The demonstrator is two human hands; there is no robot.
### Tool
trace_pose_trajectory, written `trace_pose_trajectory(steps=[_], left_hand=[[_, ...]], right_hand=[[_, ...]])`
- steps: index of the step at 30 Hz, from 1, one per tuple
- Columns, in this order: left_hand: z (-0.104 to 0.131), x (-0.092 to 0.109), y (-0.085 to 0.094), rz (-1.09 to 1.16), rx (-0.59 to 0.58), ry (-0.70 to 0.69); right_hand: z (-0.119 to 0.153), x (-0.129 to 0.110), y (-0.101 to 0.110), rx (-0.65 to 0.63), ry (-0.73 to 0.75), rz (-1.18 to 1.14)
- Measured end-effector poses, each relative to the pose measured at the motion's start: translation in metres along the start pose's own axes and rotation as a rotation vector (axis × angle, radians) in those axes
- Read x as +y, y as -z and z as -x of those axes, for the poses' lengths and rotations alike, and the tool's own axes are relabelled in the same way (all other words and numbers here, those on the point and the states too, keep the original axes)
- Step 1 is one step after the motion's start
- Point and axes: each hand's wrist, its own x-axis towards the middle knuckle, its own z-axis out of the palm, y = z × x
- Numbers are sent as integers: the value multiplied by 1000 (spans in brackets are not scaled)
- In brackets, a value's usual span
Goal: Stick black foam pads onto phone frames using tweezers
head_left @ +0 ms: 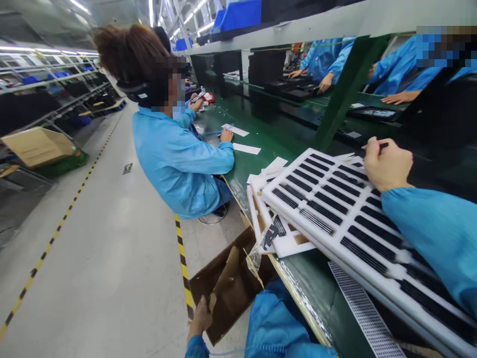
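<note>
At the bottom, my left hand [201,315] is closed on the edge of an open brown cardboard box [219,303] beside the bench. My right hand [387,164] is held over the far edge of a white foam tray [348,238], its fingers curled in a pinch. Whatever sits between those fingertips is too small to make out. Rows of slots in the tray hold thin black strips [328,208]. Beneath its left end lie more white foam pieces [298,243] and a clear plastic bag with a dark part [270,236].
A co-worker in a blue smock [179,154] sits further along the green bench [276,134]. White paper strips [246,148] lie near that person. A perforated white sheet [361,308] pokes out under the tray. A green post [345,92] rises behind; other people work across the bench.
</note>
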Motion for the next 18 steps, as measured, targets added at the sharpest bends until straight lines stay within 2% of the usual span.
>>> trace_pose_trajectory(steps=[2,4,5,7,10,12,14,16,17,18], left_hand=[[-4,23,8,51,-18,-38],[-3,58,21,151,-26,-145],[0,79,27,212,-50,-238],[11,125,36,314,-171,-456],[29,181,38,389,-352,-644],[36,202,32,413,-440,-683],[37,211,25,438,-498,-680],[37,212,18,473,-534,-648],[36,212,15,494,-550,-626],[36,211,13,516,-567,-602]], right_hand=[[1,-1,0,1,3,-10],[1,-2,1,9,6,-26],[2,-3,2,15,14,-40],[4,-7,8,36,37,-74],[15,-22,33,86,143,-219],[35,-40,63,101,293,-365],[70,-61,94,-23,490,-413],[116,-84,115,-355,746,-419],[141,-94,119,-511,803,-337],[165,-102,120,-601,822,-198]])
